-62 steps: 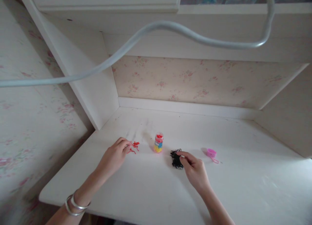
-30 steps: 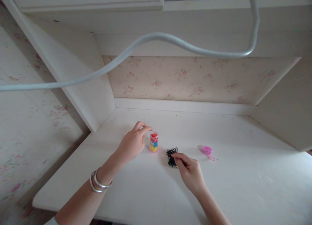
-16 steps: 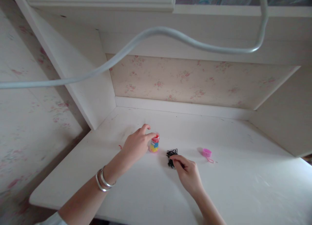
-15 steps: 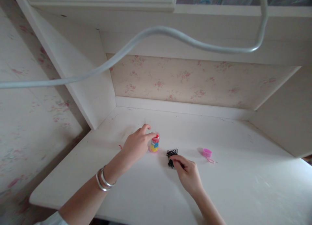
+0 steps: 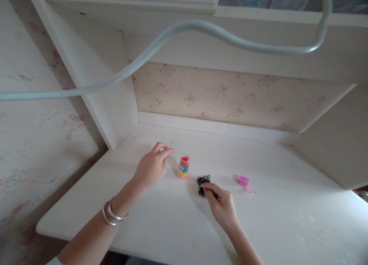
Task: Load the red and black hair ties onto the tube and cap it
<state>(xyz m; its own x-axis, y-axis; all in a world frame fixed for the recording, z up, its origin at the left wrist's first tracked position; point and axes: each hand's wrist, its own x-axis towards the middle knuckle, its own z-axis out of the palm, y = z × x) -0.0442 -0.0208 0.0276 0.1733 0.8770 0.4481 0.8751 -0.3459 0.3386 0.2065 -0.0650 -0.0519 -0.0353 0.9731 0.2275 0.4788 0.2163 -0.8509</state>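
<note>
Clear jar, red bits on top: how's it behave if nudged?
The clear jar may tip fairly easily, being taller than wide. Its uncapped mouth could spill the red bits near the rim. Once down, its round wall might let it roll.

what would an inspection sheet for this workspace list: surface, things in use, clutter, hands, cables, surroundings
Surface: white desk top, faintly marked.
Things: upright clear jar with red, blue and yellow contents, mouth uncovered; tangled black pile of thin loops; pink round cap-like piece with a loop, apart from the jar.
Clutter: small dark specks towards the back.
Hands: left hand beside the jar, not touching; right hand at the pile; contents of either grip unclear.
Cables: pale grey cable or tube crossing the upper view.
Surroundings: white shelving, floral wallpaper.
</note>
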